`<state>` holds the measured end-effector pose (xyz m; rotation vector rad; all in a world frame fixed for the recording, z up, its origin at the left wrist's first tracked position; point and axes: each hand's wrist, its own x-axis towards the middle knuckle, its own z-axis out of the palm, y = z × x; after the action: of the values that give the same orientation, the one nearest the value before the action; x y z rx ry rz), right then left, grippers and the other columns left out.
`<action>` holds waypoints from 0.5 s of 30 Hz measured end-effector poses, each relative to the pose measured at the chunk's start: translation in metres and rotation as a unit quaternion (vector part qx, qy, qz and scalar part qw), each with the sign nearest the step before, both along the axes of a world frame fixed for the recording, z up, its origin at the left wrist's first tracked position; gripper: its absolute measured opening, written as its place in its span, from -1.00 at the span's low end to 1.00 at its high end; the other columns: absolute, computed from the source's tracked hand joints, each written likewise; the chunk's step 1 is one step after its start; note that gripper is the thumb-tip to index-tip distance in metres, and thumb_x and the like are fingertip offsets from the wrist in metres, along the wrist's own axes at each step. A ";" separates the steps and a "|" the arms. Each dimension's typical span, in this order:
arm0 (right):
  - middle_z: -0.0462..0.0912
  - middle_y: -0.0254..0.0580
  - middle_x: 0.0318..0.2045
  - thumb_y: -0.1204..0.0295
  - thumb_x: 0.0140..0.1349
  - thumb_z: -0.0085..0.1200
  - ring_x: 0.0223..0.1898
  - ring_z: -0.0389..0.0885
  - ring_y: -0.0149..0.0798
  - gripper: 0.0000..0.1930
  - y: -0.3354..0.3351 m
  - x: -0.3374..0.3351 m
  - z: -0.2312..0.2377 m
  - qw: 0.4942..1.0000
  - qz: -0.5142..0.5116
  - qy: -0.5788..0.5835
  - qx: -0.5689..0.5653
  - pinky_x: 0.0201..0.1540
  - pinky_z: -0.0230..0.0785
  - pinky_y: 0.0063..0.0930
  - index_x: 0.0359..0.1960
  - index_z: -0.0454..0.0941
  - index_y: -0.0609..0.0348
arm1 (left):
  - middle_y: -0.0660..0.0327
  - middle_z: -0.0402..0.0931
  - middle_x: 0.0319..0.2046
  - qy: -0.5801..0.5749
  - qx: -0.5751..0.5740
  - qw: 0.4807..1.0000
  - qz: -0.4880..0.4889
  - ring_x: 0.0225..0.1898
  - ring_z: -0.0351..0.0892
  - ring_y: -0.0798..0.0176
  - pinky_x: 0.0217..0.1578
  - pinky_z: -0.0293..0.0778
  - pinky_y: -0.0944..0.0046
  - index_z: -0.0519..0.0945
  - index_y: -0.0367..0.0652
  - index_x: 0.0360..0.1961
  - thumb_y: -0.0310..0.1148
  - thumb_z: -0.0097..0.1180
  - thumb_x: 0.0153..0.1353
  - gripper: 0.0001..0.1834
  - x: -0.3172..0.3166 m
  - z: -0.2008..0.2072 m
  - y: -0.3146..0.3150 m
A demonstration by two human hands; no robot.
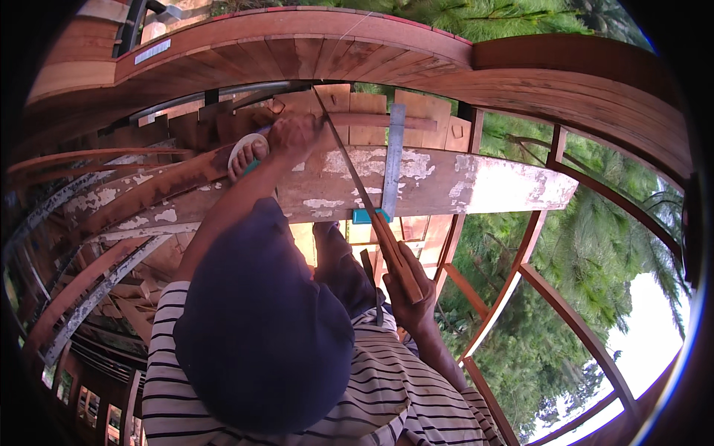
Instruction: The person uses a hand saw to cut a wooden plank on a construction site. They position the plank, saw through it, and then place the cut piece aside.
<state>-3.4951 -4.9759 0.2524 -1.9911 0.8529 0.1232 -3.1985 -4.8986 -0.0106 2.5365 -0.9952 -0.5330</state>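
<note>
My right hand point(411, 286) is wrapped round the wooden handle of a handsaw point(355, 172), low in front of me. Its thin dark blade, seen nearly edge-on, slants up and left across a worn plank point(476, 172) with peeling white paint. Beyond that plank, my left hand point(294, 137) is closed on a narrow reddish-brown wood strip point(383, 120), close to the upper part of the blade. Whether the teeth touch the strip cannot be made out. A try square point(394, 156) with a metal blade and teal stock lies across the plank, right of the saw.
A sandalled foot point(249, 154) rests on the plank beside my left hand. Curved timber planking point(297, 56) runs along the far side. Wooden frame bars point(509, 290) rise at the right, with trees behind. Curved beams point(97, 297) and wood pieces crowd the left.
</note>
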 end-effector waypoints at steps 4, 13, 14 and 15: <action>0.69 0.08 0.11 0.50 0.31 0.22 0.08 0.74 -0.11 -0.42 0.001 -0.026 0.031 0.999 0.003 0.029 0.024 0.09 0.59 -0.32 0.36 0.38 0.32 | -0.03 0.70 -0.32 -0.008 0.001 1.000 0.016 -0.23 0.72 -0.14 -0.13 0.56 -0.12 0.68 -0.14 -0.37 0.04 -0.10 0.47 -0.49 -0.002 -0.013 0.008; 0.70 0.12 0.05 0.54 0.29 0.24 0.01 0.74 -0.15 -0.38 -0.012 0.063 -0.049 0.995 -0.034 -0.060 0.071 0.03 0.55 -0.33 0.40 0.36 0.20 | -0.03 0.72 -0.34 -0.004 0.048 0.999 0.016 -0.19 0.73 -0.12 -0.08 0.55 -0.08 0.71 -0.10 -0.29 0.07 -0.14 0.47 -0.48 -0.001 0.015 -0.005; 0.69 0.14 0.07 0.53 0.29 0.24 0.04 0.73 -0.12 -0.36 -0.016 0.065 -0.045 0.994 -0.030 -0.066 0.084 0.05 0.54 -0.32 0.41 0.35 0.20 | -0.02 0.71 -0.34 -0.008 0.047 0.999 0.013 -0.20 0.73 -0.12 -0.08 0.54 -0.08 0.71 -0.10 -0.29 0.07 -0.13 0.47 -0.48 -0.001 0.015 -0.005; 0.69 0.14 0.07 0.52 0.29 0.24 0.04 0.73 -0.12 -0.36 -0.018 0.064 -0.043 0.995 -0.015 -0.056 0.077 0.05 0.54 -0.33 0.42 0.34 0.19 | -0.02 0.71 -0.35 -0.008 0.045 0.999 0.012 -0.21 0.73 -0.12 -0.08 0.54 -0.09 0.70 -0.10 -0.30 0.07 -0.13 0.47 -0.48 -0.003 0.016 -0.005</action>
<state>-3.4315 -4.9943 0.2093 -1.8224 0.7773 0.0569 -3.2011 -4.9035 0.0052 2.6333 -0.9646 -0.5635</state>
